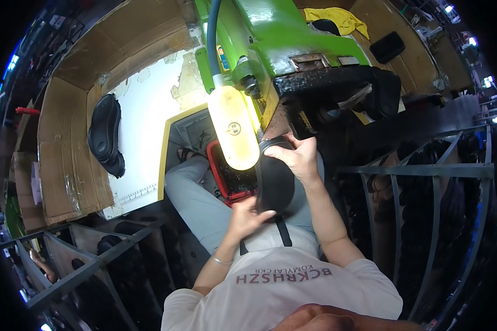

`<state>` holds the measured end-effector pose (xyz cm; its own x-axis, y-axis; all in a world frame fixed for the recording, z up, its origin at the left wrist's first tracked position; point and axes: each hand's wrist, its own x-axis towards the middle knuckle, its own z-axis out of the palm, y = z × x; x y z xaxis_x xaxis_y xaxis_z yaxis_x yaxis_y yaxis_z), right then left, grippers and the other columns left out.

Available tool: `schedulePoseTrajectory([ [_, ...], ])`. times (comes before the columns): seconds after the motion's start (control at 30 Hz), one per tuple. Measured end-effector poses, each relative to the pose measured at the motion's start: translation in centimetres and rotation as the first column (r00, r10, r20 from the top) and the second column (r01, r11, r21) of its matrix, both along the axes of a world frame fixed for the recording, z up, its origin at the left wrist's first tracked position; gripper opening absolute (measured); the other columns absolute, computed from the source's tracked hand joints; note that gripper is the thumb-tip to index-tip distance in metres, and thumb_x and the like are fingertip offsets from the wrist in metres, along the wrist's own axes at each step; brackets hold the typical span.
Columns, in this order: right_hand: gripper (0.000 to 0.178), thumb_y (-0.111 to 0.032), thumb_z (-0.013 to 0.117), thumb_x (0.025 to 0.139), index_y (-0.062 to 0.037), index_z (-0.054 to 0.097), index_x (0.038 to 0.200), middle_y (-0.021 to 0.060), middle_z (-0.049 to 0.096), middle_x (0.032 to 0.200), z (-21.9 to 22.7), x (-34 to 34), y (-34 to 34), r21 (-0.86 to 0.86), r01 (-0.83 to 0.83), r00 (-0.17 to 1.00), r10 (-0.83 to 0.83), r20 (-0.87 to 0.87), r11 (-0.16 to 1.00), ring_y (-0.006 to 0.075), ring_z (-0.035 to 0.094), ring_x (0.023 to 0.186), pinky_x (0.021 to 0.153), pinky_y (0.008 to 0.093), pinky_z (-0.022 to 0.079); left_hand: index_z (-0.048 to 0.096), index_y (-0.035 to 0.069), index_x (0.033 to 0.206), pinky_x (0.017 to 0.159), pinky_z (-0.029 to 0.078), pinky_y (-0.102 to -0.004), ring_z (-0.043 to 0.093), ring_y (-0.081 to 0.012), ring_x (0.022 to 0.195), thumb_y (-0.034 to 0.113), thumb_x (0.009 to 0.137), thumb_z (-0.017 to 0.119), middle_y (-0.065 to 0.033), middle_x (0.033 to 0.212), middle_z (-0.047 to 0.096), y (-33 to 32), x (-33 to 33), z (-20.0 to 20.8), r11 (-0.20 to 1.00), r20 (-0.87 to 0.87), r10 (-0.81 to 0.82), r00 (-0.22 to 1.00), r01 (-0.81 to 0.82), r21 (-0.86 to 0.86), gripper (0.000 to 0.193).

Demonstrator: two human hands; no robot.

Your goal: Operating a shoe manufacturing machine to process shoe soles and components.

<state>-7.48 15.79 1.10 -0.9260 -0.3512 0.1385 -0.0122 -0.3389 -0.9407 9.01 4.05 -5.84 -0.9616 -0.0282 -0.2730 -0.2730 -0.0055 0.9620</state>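
A black shoe sole [276, 185] stands lengthwise before my body, under the machine's working head. My right hand [302, 159] pinches its upper end, thumb on the near face and fingers behind, close to the brownish metal part [276, 122] of the machine. At the sole's lower end is my left hand [245, 222], its thumb across the edge and its other fingers partly hidden by the sole. A lit yellow lamp [233, 129] hangs just left of the sole. Another black sole [105, 135] lies on the white tabletop [141, 105] to the left.
The green machine [281, 33] fills the far middle. A red bin [221, 165] sits below, by my legs. Cardboard walls [66, 143] edge the left table. Metal racks with dark items flank me, left [102, 256] and right [436, 171]. A yellow cloth [339, 19] lies far right.
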Motion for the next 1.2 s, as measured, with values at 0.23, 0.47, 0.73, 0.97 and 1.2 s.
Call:
schedulePoseTrajectory([
  [0.23,0.042,-0.006,0.082,0.065,-0.0002,0.054,0.096,-0.0034,0.050,0.060,1.4,0.9,2.3,0.392,0.128,0.978,-0.051,-0.200,0.911,-0.0003,0.041,0.053,0.047,0.0178,0.032,0.062,-0.003,0.098,0.068,0.051,-0.0265,0.063,-0.0128,0.073,0.009,0.078,0.072,-0.0068,0.085,0.067,1.6,-5.3,2.2,0.990,-0.344,0.042,0.938,-0.087,-0.115,0.026],
  [0.47,0.024,-0.006,0.062,0.085,-0.0003,0.059,0.107,0.0023,0.063,0.091,4.7,-2.0,13.3,0.215,0.704,0.685,-0.566,-0.459,0.677,0.0050,0.055,0.070,0.060,0.0198,0.045,0.054,-0.003,0.112,0.085,0.049,-0.0316,0.061,-0.0205,0.096,0.002,0.083,0.061,-0.0138,0.107,0.062,-12.7,-8.2,5.2,0.646,-0.629,0.283,0.724,-0.629,-0.433,0.031],
  [0.73,0.048,-0.012,0.066,0.080,-0.0024,0.047,0.123,0.0173,0.059,0.106,3.3,-10.5,22.5,0.306,0.923,0.345,-0.857,-0.383,0.234,0.0212,0.064,0.078,0.060,0.0284,0.052,0.055,0.016,0.126,0.096,0.041,-0.0457,0.050,-0.0398,0.114,0.058,0.080,0.058,-0.0228,0.128,0.049,-36.4,-8.6,5.0,-0.059,-0.224,0.564,0.795,-0.232,-0.971,0.062],
  [0.97,0.065,-0.041,0.068,0.080,0.0017,0.045,0.124,0.0200,0.063,0.091,0.1,-10.4,21.8,0.486,0.872,0.258,-0.796,-0.547,-0.051,0.0331,0.061,0.090,0.080,0.0391,0.045,0.062,0.008,0.117,0.091,0.044,-0.0408,0.057,-0.0334,0.103,0.025,0.076,0.073,-0.0199,0.121,0.055,-34.3,-7.0,2.9,-0.126,-0.630,0.503,0.592,-0.671,-0.731,0.046],
  [1.2,0.033,-0.007,0.063,0.085,-0.0003,0.051,0.115,-0.0023,0.051,0.062,-3.2,-0.9,10.2,0.420,0.294,0.948,-0.319,-0.011,0.859,0.0035,0.046,0.051,0.047,0.0181,0.037,0.043,0.004,0.134,0.091,0.043,-0.0333,0.057,-0.0219,0.102,-0.002,0.073,0.068,-0.0145,0.129,0.050,-19.9,-0.6,11.4,0.098,-0.765,0.110,0.634,-0.773,-0.627,0.066],
])
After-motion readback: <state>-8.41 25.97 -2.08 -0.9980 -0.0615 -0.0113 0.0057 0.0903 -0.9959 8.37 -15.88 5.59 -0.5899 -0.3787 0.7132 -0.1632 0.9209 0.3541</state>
